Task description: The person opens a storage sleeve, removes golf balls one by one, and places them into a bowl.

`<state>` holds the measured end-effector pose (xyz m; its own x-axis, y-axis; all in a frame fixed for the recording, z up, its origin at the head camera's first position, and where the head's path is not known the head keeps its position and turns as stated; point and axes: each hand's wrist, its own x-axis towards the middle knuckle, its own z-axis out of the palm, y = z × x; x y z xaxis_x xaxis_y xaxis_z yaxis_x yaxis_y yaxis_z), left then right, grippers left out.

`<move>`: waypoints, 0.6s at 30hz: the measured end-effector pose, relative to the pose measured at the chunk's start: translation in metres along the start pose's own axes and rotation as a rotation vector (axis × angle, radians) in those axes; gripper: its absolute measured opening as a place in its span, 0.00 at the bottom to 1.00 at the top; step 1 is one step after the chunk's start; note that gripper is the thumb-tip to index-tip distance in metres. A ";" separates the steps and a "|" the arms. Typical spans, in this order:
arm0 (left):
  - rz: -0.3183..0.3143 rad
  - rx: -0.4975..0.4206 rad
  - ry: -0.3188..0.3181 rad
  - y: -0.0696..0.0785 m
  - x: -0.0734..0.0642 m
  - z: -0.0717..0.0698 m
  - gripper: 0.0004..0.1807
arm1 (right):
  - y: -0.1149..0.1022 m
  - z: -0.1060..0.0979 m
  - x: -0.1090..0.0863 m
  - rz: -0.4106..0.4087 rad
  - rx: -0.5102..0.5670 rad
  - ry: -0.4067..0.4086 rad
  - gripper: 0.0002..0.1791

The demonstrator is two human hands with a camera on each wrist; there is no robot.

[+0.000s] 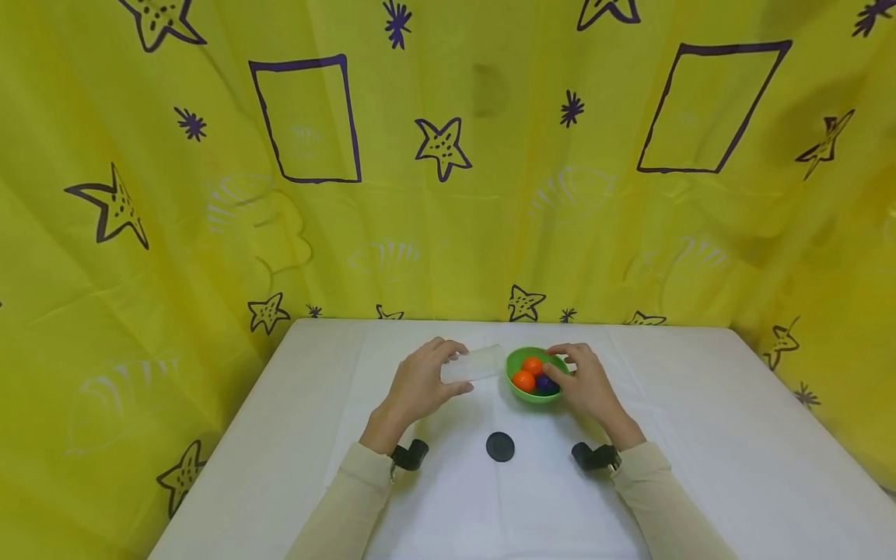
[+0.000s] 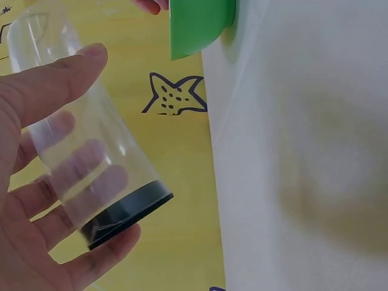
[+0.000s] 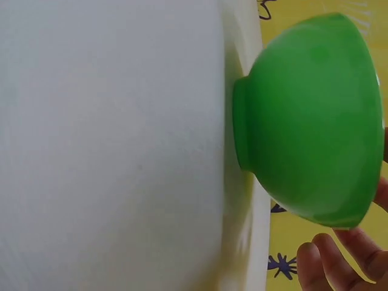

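Observation:
My left hand holds a clear plastic tube with the thumb on one side and the fingers on the other. In the left wrist view the tube is tilted, with a black cap on its lower end, and looks empty. To its right a green bowl stands on the table, with orange balls and a dark purple ball inside. My right hand is at the bowl's right side, thumb and forefinger spread over the rim. Its fingertips are partly hidden behind the bowl in the right wrist view.
A black round disc lies on the white tabletop, between the forearms and nearer than the bowl. Behind the table's far edge hangs a yellow curtain with star drawings. Each wrist wears a small black camera.

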<state>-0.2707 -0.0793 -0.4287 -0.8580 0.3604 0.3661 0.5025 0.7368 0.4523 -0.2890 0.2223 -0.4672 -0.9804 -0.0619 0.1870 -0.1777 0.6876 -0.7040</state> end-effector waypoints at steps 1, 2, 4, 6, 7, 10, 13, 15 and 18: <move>-0.006 -0.005 -0.003 0.000 0.000 0.001 0.28 | 0.000 -0.002 0.000 0.004 0.004 -0.003 0.21; -0.013 -0.009 -0.007 -0.001 0.000 0.002 0.28 | 0.001 -0.003 0.000 0.007 0.004 -0.008 0.22; -0.033 -0.022 -0.014 -0.001 0.000 0.003 0.28 | 0.003 -0.007 0.000 0.011 0.004 -0.018 0.22; -0.056 -0.039 -0.016 -0.002 0.001 0.005 0.28 | 0.005 -0.011 0.000 0.010 0.006 -0.026 0.23; -0.066 -0.044 -0.015 -0.003 0.001 0.006 0.28 | 0.006 -0.013 0.000 0.007 0.005 -0.031 0.23; -0.094 -0.060 -0.013 -0.004 0.000 0.008 0.29 | 0.010 -0.019 -0.001 -0.015 -0.006 -0.047 0.24; -0.116 -0.069 -0.022 -0.004 0.000 0.010 0.29 | 0.014 -0.025 -0.001 -0.040 -0.018 -0.067 0.26; -0.132 -0.088 -0.029 -0.004 -0.001 0.011 0.30 | 0.016 -0.029 -0.002 -0.051 -0.032 -0.083 0.26; -0.152 -0.126 -0.025 -0.005 -0.001 0.014 0.29 | 0.019 -0.035 -0.002 -0.061 -0.053 -0.104 0.27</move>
<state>-0.2741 -0.0748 -0.4427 -0.9266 0.2658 0.2658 0.3748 0.7072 0.5995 -0.2877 0.2606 -0.4572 -0.9720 -0.1772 0.1543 -0.2349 0.7174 -0.6558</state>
